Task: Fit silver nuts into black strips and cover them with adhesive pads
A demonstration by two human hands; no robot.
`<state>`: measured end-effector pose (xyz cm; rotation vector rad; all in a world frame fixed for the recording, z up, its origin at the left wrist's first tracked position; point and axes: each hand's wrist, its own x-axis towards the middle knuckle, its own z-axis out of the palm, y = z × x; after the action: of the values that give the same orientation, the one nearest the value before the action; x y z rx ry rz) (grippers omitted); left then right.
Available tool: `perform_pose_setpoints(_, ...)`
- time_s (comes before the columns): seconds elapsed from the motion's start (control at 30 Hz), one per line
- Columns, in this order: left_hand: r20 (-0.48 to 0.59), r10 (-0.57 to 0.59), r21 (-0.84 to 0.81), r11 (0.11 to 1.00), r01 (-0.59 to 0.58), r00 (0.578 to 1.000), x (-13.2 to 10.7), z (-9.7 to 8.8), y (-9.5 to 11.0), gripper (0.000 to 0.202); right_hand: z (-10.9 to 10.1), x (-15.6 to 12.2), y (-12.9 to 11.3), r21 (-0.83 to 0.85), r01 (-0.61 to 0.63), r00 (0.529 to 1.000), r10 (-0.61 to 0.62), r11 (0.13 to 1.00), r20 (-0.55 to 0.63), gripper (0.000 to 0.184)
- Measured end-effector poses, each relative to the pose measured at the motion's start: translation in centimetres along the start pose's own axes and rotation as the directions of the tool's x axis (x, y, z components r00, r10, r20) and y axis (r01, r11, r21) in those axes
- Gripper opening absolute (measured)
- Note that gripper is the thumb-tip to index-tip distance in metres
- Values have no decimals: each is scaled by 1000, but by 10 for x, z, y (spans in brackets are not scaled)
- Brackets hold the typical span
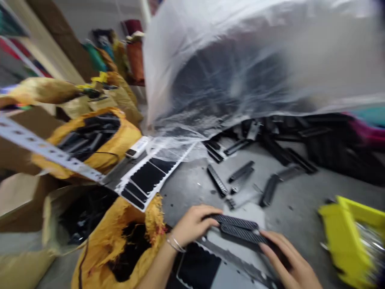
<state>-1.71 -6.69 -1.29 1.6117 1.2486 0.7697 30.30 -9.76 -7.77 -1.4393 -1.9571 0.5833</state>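
A black folding handle (239, 228) with a woven carbon-look pattern lies level between my hands, its two long halves side by side. My left hand (195, 224) pinches its left end between thumb and fingers. At the other end, my right hand (288, 257) grips it with thumb and fingertips. Beneath it are a pale pad (249, 214) and a long grey strip (234, 257). A sheet of black stickers (153, 172) with a white border lies beyond my left hand. Past the pad are several loose black handles, one of them striped (217, 180).
A large translucent plastic bag (240, 52) bulges over the table's far side, with many black pieces under its edge. A yellow bin (345, 237) with small metal parts stands at the right. Yellow sacks (129, 140) of black parts and a perforated metal bar (51, 148) are at the left.
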Motion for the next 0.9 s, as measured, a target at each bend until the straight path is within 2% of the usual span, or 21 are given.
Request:
perform_pose_setpoints(0.1,64,-61,-61,996,65,996,2,-8,-1,37,-12,2,-18,88,-95,995,95,992,14,38)
perform_pose_setpoints(0.2,82,-94,-106,989,103,992,0,-12,-1,43,-16,2,-27,137,-113,994,112,984,17,37)
perform_pose_setpoints(0.4,176,-65,-146,985,91,982,-6,-12,-2,56,-10,-4,-19,93,-60,998,60,994,1,38)
perform_pose_setpoints(0.5,164,-63,-65,995,75,984,-2,-8,1,67,-4,2,-18,54,-43,999,44,998,-14,43)
perform_pose_setpoints(0.6,129,-22,103,995,9,991,5,7,9,74,5,12,-26,90,-59,998,59,994,2,51)
perform_pose_setpoints(0.7,50,64,227,971,-73,997,10,34,19,47,13,20,-39,145,-82,996,86,986,-21,60)
perform_pose_setpoints(0.73,22,83,213,973,-86,996,10,43,22,39,14,21,-44,178,-107,992,118,978,-51,66)
perform_pose_setpoints(0.8,-12,74,84,994,-73,997,5,61,26,38,11,20,-54,309,-149,982,177,939,-66,73)
perform_pose_setpoints(0.87,-22,18,-69,997,-19,1000,-2,71,27,46,1,18,-64,444,-145,985,171,884,-20,63)
perform_pose_setpoints(0.9,-18,-13,-105,994,11,1000,-5,73,27,52,-7,18,-70,471,-112,992,129,875,-4,54)
